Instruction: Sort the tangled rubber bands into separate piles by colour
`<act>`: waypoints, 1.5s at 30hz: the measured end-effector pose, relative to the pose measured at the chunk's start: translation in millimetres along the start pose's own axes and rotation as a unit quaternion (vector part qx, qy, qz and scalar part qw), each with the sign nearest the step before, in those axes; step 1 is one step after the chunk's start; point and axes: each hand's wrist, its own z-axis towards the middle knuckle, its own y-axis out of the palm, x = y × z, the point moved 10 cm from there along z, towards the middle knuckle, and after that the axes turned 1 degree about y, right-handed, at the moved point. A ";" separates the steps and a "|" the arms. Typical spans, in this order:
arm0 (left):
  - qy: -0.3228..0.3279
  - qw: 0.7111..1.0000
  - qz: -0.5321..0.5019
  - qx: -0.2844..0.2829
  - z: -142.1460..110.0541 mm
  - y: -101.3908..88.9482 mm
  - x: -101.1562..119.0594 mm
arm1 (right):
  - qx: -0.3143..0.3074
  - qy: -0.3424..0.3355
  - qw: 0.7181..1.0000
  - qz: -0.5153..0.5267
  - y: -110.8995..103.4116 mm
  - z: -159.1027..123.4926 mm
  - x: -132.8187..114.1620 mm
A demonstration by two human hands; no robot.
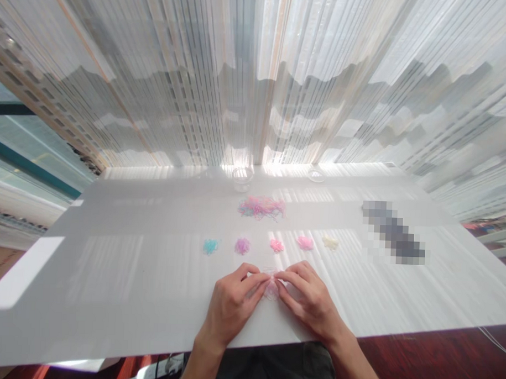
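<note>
My left hand (236, 299) and my right hand (309, 299) meet near the table's front edge, fingertips pinched together. Thin pale pink strands that look like small rubber bands (271, 291) show between and just below the fingertips; exactly which strand each hand grips is too small to tell. Beyond my hands lies a row of small piles of such bands: turquoise (210, 246), purple (242, 245), coral pink (276, 245), pink (305, 243) and pale yellow (329, 243). Farther back is a larger mixed-colour heap of bands (261, 207).
The white table (149, 296) has sunlight stripes across it. A clear round container (242, 178) and a clear shallow dish (316, 175) stand at its back edge, before a sheer curtain (256, 101). A pixelated dark object (395, 233) lies at right.
</note>
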 end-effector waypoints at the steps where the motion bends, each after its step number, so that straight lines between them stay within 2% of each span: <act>1: -0.001 1.000 -0.004 0.001 0.4 -0.6 0.1 | 0.003 0.002 1.000 0.000 -0.4 0.0 0.7; 8: 0.002 0.999 -0.038 0.017 1.6 -7.9 5.1 | 0.014 0.023 1.000 -0.002 -1.5 0.4 7.4; 15: -0.010 0.998 -0.056 0.013 -1.2 -6.1 0.9 | 0.031 0.044 0.999 -0.006 -5.0 0.6 10.1; 26: -0.047 0.997 -0.055 0.019 -2.8 -7.6 -7.3 | 0.034 0.060 0.998 0.010 -6.7 1.1 12.9; 45: -0.056 0.997 -0.046 0.024 -3.8 -8.6 -9.7 | 0.047 0.080 0.996 -0.011 -9.2 0.6 16.7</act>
